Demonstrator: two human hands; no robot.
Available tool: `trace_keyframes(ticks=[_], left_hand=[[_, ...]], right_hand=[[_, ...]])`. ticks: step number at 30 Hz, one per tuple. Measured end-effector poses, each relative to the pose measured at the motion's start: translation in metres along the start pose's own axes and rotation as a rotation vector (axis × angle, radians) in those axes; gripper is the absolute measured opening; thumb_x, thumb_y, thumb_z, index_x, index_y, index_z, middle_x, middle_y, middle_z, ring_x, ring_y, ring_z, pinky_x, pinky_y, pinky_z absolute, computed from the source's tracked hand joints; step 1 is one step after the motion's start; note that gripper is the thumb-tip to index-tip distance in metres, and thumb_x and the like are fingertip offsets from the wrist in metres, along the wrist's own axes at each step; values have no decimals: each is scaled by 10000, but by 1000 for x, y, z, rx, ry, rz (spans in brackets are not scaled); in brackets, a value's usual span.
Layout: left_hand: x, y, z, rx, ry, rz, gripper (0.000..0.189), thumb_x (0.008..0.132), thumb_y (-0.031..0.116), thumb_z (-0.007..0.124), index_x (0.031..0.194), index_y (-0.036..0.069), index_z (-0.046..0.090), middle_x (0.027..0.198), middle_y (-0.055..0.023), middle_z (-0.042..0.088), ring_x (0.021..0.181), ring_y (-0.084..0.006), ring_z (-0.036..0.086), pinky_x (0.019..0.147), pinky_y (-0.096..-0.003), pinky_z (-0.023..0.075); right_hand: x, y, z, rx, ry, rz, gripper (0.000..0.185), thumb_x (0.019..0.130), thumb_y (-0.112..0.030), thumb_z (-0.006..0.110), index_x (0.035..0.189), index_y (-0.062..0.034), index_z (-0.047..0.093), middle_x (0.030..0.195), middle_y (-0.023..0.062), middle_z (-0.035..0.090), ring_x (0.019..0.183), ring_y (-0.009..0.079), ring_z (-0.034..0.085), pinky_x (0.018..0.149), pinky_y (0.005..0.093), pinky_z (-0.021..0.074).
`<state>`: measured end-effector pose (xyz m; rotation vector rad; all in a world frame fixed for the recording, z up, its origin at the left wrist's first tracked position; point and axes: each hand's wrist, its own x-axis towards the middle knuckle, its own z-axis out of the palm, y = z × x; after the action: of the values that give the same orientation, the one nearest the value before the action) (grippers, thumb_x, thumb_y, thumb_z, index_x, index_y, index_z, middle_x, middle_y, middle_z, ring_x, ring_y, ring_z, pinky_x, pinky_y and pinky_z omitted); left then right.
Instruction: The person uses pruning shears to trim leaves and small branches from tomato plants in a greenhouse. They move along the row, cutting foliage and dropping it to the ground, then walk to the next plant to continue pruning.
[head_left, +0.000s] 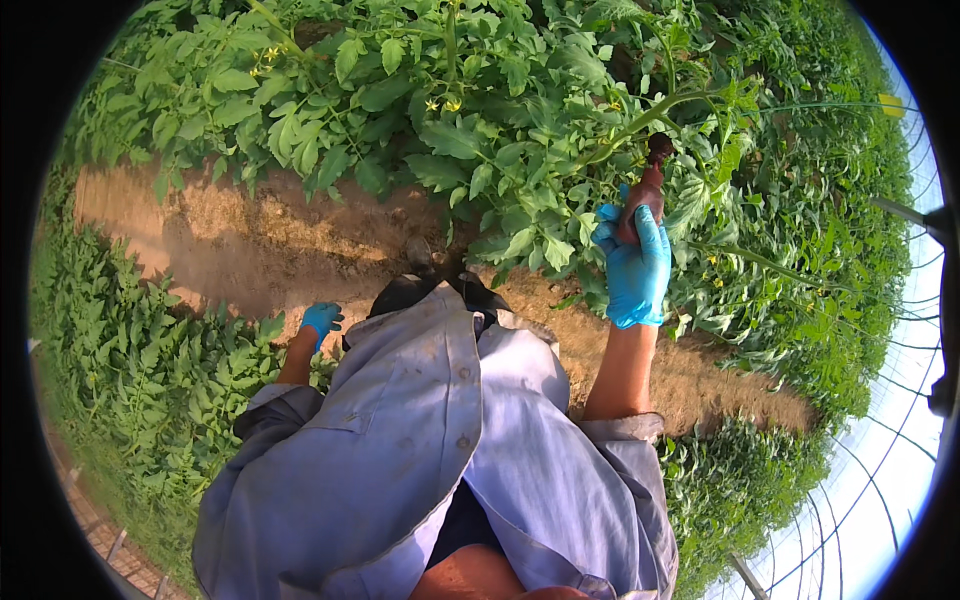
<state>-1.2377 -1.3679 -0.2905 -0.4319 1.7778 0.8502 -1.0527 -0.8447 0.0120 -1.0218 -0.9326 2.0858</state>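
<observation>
My right hand (637, 262), in a blue disposable glove, is wrapped around a small reddish-brown squeeze bottle (643, 201) with a narrow neck. The bottle's dark rounded tip (660, 144) points away from me, close beside a thick tomato stem (637, 127). I cannot tell whether the tip touches the plant. My left hand (322, 321), gloved in the same blue, hangs low at my side with its fingers apart and nothing seen in it. Tomato leaves (262, 337) of the near row are just beside it.
Leafy tomato plants (450, 142) with yellow flowers (452, 106) line the far side of a dirt path (300, 232). Another row (165, 390) grows behind me. At right, a yellow card (892, 105) hangs by a green line, near the greenhouse's pale wall (885, 480).
</observation>
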Motion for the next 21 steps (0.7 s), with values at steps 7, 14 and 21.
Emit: trace_keyframes(ticks=[7, 14, 21], left_hand=[[4, -13, 9, 5, 6, -44, 310, 933, 210, 554, 1150, 3, 631, 1029, -159, 701, 821, -266, 678, 694, -385, 537], [-5, -7, 13, -23, 5, -68, 321, 920, 202, 610, 1149, -23, 622, 1049, -181, 689, 882, -279, 672, 744, -392, 556], [4, -20, 9, -21, -11, -107, 356, 935, 243, 595, 1204, 10, 616, 1077, -160, 691, 890, -288, 668, 811, -457, 521]], right_hand=[[7, -1, 19, -58, -126, 106, 448, 934, -232, 629, 1279, 22, 495, 1071, 142, 638, 857, 245, 641, 716, 367, 525], [19, 3, 31, 63, -119, 257, 491, 932, -272, 625, 1307, 9, 479, 1187, 138, 599, 894, 242, 632, 687, 368, 522], [-10, 10, 36, -99, -186, 224, 446, 937, -274, 619, 1273, 4, 526, 950, 172, 673, 728, 236, 649, 659, 359, 535]])
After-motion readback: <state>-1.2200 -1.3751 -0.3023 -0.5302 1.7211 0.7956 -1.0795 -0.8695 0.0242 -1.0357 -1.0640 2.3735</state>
